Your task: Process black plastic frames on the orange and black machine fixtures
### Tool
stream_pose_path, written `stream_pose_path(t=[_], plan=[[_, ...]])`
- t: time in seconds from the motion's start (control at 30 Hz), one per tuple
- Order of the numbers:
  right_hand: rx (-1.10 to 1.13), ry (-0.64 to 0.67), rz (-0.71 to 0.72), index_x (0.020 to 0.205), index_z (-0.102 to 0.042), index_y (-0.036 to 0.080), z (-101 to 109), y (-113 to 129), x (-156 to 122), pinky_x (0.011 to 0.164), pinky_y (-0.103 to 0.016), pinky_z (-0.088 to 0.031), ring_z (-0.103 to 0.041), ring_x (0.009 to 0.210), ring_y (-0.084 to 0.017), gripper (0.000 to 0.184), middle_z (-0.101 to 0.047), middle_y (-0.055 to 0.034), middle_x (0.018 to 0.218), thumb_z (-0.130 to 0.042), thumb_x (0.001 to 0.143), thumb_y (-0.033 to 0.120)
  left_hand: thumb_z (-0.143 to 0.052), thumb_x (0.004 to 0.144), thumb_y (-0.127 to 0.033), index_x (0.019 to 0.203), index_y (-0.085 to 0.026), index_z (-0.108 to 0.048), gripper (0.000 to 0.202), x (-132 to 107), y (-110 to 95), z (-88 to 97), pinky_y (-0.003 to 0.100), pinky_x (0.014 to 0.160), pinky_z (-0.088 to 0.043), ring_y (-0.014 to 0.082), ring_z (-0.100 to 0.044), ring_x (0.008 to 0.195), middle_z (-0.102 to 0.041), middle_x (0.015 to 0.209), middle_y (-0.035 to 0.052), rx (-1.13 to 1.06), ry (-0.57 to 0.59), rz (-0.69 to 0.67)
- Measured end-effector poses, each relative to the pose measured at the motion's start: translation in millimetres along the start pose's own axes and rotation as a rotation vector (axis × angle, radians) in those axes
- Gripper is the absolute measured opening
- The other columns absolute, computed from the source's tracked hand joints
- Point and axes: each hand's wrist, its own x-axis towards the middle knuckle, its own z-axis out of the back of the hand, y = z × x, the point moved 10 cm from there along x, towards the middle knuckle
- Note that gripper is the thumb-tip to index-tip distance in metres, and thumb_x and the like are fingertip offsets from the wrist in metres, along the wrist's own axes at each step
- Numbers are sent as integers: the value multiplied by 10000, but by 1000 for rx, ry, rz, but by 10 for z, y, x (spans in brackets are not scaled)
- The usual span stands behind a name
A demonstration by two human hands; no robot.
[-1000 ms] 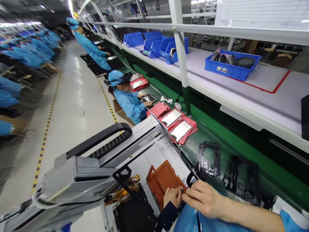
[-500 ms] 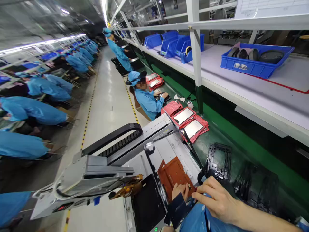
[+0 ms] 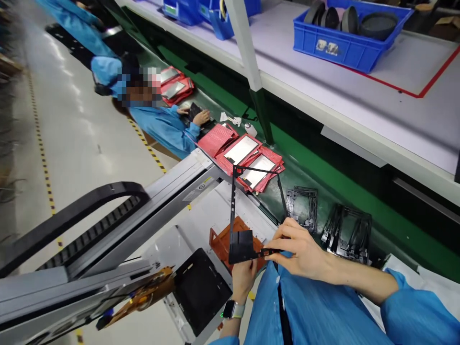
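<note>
A thin black plastic frame (image 3: 241, 245), open in the middle with a solid flap at its lower left corner, is held up in front of me. My right hand (image 3: 300, 247) pinches its lower right corner between thumb and fingers. My left hand (image 3: 244, 278), with a watch on the wrist, grips the bottom edge from below; its fingertips are partly hidden behind the frame. Behind the frame lies a reddish-brown fixture plate (image 3: 219, 245) on the machine bed. A flat black panel (image 3: 203, 290) rests to the left of my left hand.
More black frames (image 3: 348, 232) lie on the green bench (image 3: 276, 199) at right. Red bubble pouches (image 3: 217, 139) with silver-backed screens are farther along, beside a co-worker in blue (image 3: 158, 124). A machine rail (image 3: 172, 191) crosses at left. A blue bin (image 3: 334, 50) sits on the shelf.
My view has turned rightward and closer to the bench. The frame is raised more upright. My left hand has moved from the brown fixture to the frame's lower edge.
</note>
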Motion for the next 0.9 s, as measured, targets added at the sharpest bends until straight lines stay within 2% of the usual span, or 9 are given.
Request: stream_pose_path(t=[0.13, 0.23, 0.4, 0.5, 0.6, 0.7, 0.77, 0.83, 0.9], plan=[[-2, -62, -34, 1089, -822, 209, 20, -137, -59, 869, -366, -529, -606, 897, -186, 121, -722, -53, 927, -793, 1008, 295, -433, 1116, -292, 705, -222, -650, 470, -7, -69, 32, 365, 786, -442, 188, -649, 643, -702, 657, 19, 105, -24, -65], [-2, -123, -98, 1084, -837, 221, -7, -502, -144, 861, -358, -519, -609, 901, -187, 140, -729, -53, 930, -822, 987, 322, -433, 1126, -311, 695, -221, -636, 484, -2, -104, 30, 366, 789, -424, 180, -621, 606, -663, 615, -1, 140, -21, -90], [-259, -157, -419, 1032, -859, 214, 163, -2146, -504, 913, -382, -498, -615, 960, -225, 152, -758, -76, 941, -858, 948, 341, -433, 1130, -340, 706, -219, -636, 486, -8, -68, -8, 372, 805, -421, 174, -620, 608, -696, 649, 3, 121, 19, -76], [-523, -120, -786, 1045, -866, 196, 658, -3363, -974, 956, -380, -477, -618, 1016, -253, 141, -778, -103, 982, -830, 952, 295, -438, 1129, -357, 717, -225, -653, 483, -29, -27, -21, 375, 783, -418, 181, -628, 618, -710, 663, 6, 106, 31, -82], [-672, -129, -1037, 1063, -864, 173, 1295, -4090, -1423, 963, -372, -466, -624, 1012, -266, 164, -778, -123, 992, -792, 949, 266, -454, 1120, -388, 722, -241, -674, 478, -53, 22, -16, 373, 745, -411, 192, -618, 607, -720, 661, 3, 98, 21, -89], [-766, -197, -1131, 1177, -822, 100, 1768, -4332, -1643, 1006, -418, -450, -618, 1088, -305, 267, -749, -204, 1127, -682, 995, 238, -446, 1119, -409, 717, -249, -677, 490, -68, 47, 1, 371, 726, -409, 196, -603, 589, -726, 658, 4, 104, 2, -92], [-815, -231, -1148, 1313, -750, 54, 1852, -4339, -1667, 1051, -452, -430, -593, 1184, -331, 364, -696, -260, 1259, -581, 1041, 226, -440, 1121, -403, 721, -244, -675, 491, -69, 44, 19, 370, 729, -410, 196, -608, 592, -723, 657, 5, 110, -10, -85], [-819, -204, -1097, 1345, -714, 48, 1647, -4272, -1597, 1085, -458, -413, -571, 1227, -327, 389, -668, -267, 1305, -485, 1080, 217, -433, 1123, -390, 743, -236, -683, 480, -64, 18, 32, 370, 737, -411, 195, -618, 603, -720, 659, 6, 114, -13, -83], [-767, -98, -986, 1236, -751, 100, 1132, -4131, -1511, 1082, -413, -418, -586, 1184, -290, 344, -698, -208, 1233, -464, 1099, 232, -431, 1123, -388, 744, -233, -680, 479, -54, -8, 37, 370, 741, -409, 195, -621, 610, -712, 651, 8, 119, -6, -72]])
